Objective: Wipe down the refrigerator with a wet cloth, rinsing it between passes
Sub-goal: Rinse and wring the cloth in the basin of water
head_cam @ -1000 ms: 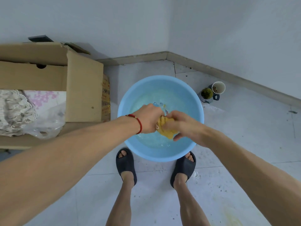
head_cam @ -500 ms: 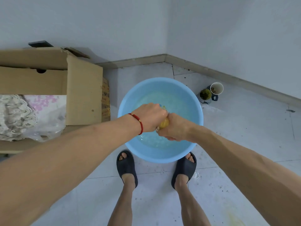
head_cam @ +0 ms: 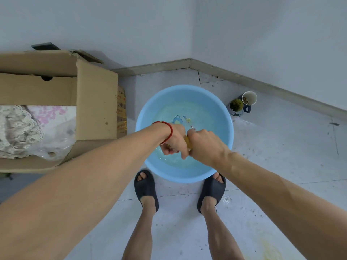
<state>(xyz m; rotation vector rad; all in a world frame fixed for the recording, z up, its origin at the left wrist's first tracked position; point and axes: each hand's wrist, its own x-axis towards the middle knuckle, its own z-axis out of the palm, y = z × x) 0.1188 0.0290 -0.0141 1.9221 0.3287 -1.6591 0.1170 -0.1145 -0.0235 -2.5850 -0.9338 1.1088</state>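
While only a thin strip of it shows between the two fists, the yellow cloth (head_cam: 187, 142) sits squeezed above the water in the blue basin (head_cam: 150, 113), a little toward the basin's 6 o'clock side. Both hands are clenched around it: the left hand (head_cam: 174, 140) grips it from 9 o'clock with the knuckles turned down, and the right hand (head_cam: 203, 145) clamps it from 3 o'clock, the two fists pressed against each other. A red string bracelet (head_cam: 167, 131) circles the left wrist. Shallow water fills the basin's bottom, and a small blue and yellow print shows through it near the centre, at 12 o'clock from the hands. The basin stands on the pale tiled floor (head_cam: 281, 156), its near rim just in front of the person's toes; the feet wear dark slippers, the left slipper (head_cam: 145, 186) at 7 o'clock of the basin and the right slipper (head_cam: 212, 190) at 5 o'clock. At 9 o'clock stands an open cardboard box (head_cam: 95, 102) just beside the basin, with lace fabric (head_cam: 18, 132) and clear plastic inside. At 2 o'clock, near the skirting board, a dark mug (head_cam: 237, 105) with something greenish in it touches a white cup (head_cam: 249, 98). Specks and a yellowish stain (head_cam: 270, 250) mark the floor at 4 o'clock.
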